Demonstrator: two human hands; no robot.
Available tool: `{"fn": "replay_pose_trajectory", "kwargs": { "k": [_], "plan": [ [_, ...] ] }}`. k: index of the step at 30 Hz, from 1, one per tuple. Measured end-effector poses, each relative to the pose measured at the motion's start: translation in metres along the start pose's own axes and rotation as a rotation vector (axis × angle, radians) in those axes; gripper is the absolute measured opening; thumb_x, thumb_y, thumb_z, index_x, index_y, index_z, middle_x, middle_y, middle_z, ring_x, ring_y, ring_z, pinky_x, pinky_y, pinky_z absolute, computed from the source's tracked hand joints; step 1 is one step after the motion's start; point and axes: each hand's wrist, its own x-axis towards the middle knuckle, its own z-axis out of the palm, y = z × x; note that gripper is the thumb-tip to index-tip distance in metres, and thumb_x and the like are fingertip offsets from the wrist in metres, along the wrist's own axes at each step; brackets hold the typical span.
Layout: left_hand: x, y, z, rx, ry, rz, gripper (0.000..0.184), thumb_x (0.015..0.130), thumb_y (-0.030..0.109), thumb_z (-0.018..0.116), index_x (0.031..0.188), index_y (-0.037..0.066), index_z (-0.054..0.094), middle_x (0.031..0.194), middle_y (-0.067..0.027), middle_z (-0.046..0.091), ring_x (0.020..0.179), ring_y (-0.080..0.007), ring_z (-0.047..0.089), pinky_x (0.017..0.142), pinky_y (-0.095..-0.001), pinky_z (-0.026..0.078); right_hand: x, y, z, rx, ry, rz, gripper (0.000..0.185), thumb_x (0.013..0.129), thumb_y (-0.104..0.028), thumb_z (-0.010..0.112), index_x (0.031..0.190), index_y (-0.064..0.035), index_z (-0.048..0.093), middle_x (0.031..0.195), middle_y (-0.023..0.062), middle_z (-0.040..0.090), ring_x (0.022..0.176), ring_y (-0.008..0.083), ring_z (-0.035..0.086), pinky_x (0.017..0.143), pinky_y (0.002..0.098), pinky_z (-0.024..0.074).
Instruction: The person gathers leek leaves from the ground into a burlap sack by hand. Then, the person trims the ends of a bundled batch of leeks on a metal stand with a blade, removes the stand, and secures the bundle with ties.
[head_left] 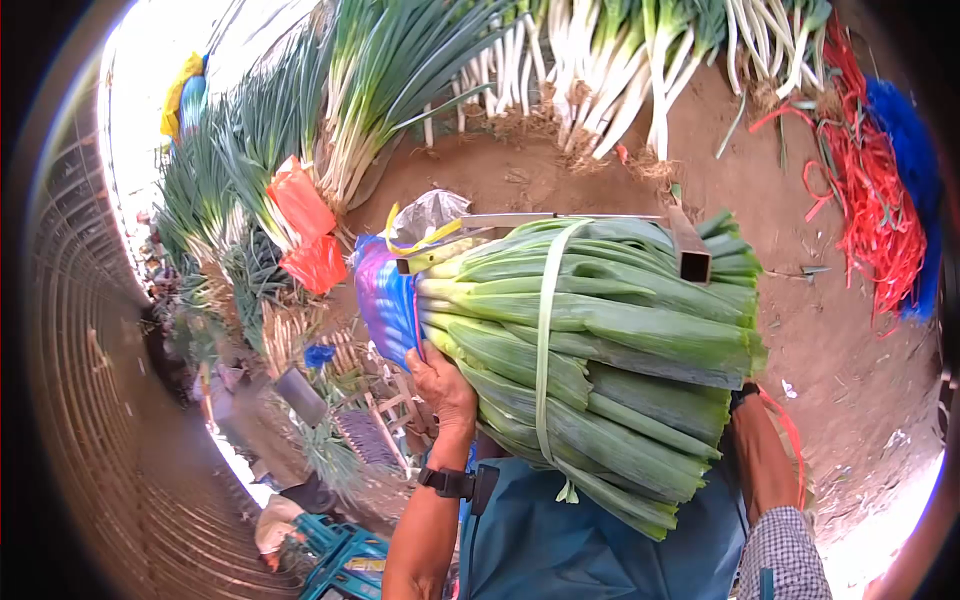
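A large bundle of leeks (pixel 610 345) lies sideways in front of my body, its green tops trimmed and pointing right. A pale green strap (pixel 547 340) runs round its middle. Blue and purple plastic (pixel 388 305) wraps the left end and hides the bases. My left hand (pixel 441 388) is closed on the bundle's lower left side, beside the wrap's edge; some fingers are hidden underneath. Behind the trimmed end, the bundle covers my right hand, leaving only the forearm (pixel 765 460) in sight. A metal frame (pixel 690 245) with a square tube touches or stands just behind the bundle.
Loose leeks (pixel 620 80) with roots stand along the back, with more (pixel 370 100) at left. Red plastic strips (pixel 875 200) and a blue heap (pixel 905 170) lie right. An orange plastic bag (pixel 303 215) and clear plastic (pixel 430 215) are nearby. A teal crate (pixel 340 560) stands lower left.
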Motion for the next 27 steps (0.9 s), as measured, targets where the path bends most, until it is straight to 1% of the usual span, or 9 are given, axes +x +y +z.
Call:
{"fn": "replay_pose_trajectory", "kwargs": {
  "k": [9, 11, 13, 14, 18, 22, 23, 25, 27],
  "plan": [
    [0.085, -0.080, -0.071, -0.255, -0.190, -0.154, 0.028, 0.098, 0.023, 0.051, 0.108, -0.004, 0.052, 0.088, -0.0286, 0.061, 0.082, -0.0436, 0.059, 0.074, -0.0486, 0.045, -0.096, 0.008, 0.163, -0.124, 0.242, -0.150, 0.058, 0.098, -0.051, 0.045, 0.134, -0.0057, 0.052, 0.125, 0.0086, 0.060, 0.110, 0.0220, 0.058, 0.096, 0.0352, 0.0460],
    [0.088, -0.100, -0.079, -0.182, -0.083, 0.062, 0.037, 0.096, 0.023, 0.054, 0.117, -0.007, 0.050, 0.098, -0.0287, 0.060, 0.091, -0.0439, 0.057, 0.082, -0.0495, 0.043, -0.108, 0.017, 0.198, -0.162, 0.263, -0.180, 0.058, 0.098, -0.051, 0.046, 0.133, -0.0060, 0.052, 0.125, 0.0085, 0.060, 0.110, 0.0221, 0.058, 0.096, 0.0352, 0.0461],
    [0.086, -0.111, -0.099, -0.199, -0.123, 0.091, 0.048, 0.095, 0.024, 0.055, 0.127, -0.011, 0.044, 0.111, -0.0289, 0.055, 0.102, -0.0440, 0.052, 0.090, -0.0510, 0.038, -0.118, 0.023, 0.224, -0.188, 0.283, -0.196, 0.057, 0.098, -0.051, 0.046, 0.133, -0.0064, 0.052, 0.125, 0.0084, 0.060, 0.110, 0.0223, 0.058, 0.095, 0.0352, 0.0461],
    [0.088, -0.110, -0.116, -0.257, -0.264, 0.016, 0.058, 0.097, 0.029, 0.054, 0.135, -0.012, 0.038, 0.124, -0.0314, 0.049, 0.115, -0.0446, 0.045, 0.100, -0.0517, 0.033, -0.122, 0.027, 0.233, -0.196, 0.293, -0.201, 0.057, 0.097, -0.051, 0.046, 0.133, -0.0065, 0.052, 0.124, 0.0084, 0.060, 0.110, 0.0223, 0.058, 0.095, 0.0352, 0.0462],
    [0.109, -0.137, -0.120, -0.376, -0.391, -0.008, 0.066, 0.100, 0.039, 0.045, 0.140, -0.012, 0.032, 0.140, -0.0351, 0.038, 0.131, -0.0468, 0.035, 0.111, -0.0491, 0.025, -0.134, 0.040, 0.248, -0.183, 0.323, -0.206, 0.057, 0.097, -0.051, 0.047, 0.132, -0.0071, 0.053, 0.123, 0.0082, 0.061, 0.109, 0.0226, 0.058, 0.094, 0.0352, 0.0463],
    [0.139, -0.151, -0.139, -0.451, -0.524, 0.000, 0.067, 0.103, 0.040, 0.036, 0.143, -0.013, 0.028, 0.148, -0.0336, 0.028, 0.139, -0.0448, 0.025, 0.117, -0.0456, 0.017, -0.129, 0.051, 0.255, -0.144, 0.314, -0.204, 0.056, 0.096, -0.051, 0.048, 0.131, -0.0078, 0.053, 0.122, 0.0080, 0.061, 0.109, 0.0229, 0.058, 0.094, 0.0353, 0.0465],
    [0.143, -0.180, -0.110, -0.443, -0.528, -0.066, 0.067, 0.103, 0.041, 0.035, 0.143, -0.013, 0.028, 0.150, -0.0323, 0.028, 0.141, -0.0429, 0.024, 0.118, -0.0430, 0.017, -0.125, 0.051, 0.258, -0.137, 0.303, -0.209, 0.056, 0.096, -0.051, 0.048, 0.131, -0.0079, 0.053, 0.122, 0.0079, 0.061, 0.109, 0.0229, 0.058, 0.094, 0.0353, 0.0465],
    [0.163, -0.189, -0.118, -0.450, -0.584, -0.049, 0.068, 0.103, 0.042, 0.034, 0.144, -0.012, 0.028, 0.150, -0.0316, 0.028, 0.142, -0.0409, 0.024, 0.118, -0.0408, 0.017, -0.119, 0.049, 0.283, -0.125, 0.281, -0.212, 0.056, 0.096, -0.051, 0.048, 0.131, -0.0082, 0.054, 0.122, 0.0078, 0.061, 0.108, 0.0231, 0.058, 0.093, 0.0353, 0.0466],
    [0.185, -0.214, -0.125, -0.411, -0.639, 0.011, 0.067, 0.103, 0.042, 0.037, 0.142, -0.012, 0.032, 0.146, -0.0322, 0.035, 0.138, -0.0403, 0.033, 0.114, -0.0402, 0.026, -0.121, 0.046, 0.328, -0.101, 0.304, -0.238, 0.054, 0.095, -0.055, 0.048, 0.123, -0.0092, 0.058, 0.111, 0.0055, 0.064, 0.099, 0.0197, 0.060, 0.085, 0.0323, 0.0486]
  ]
}}
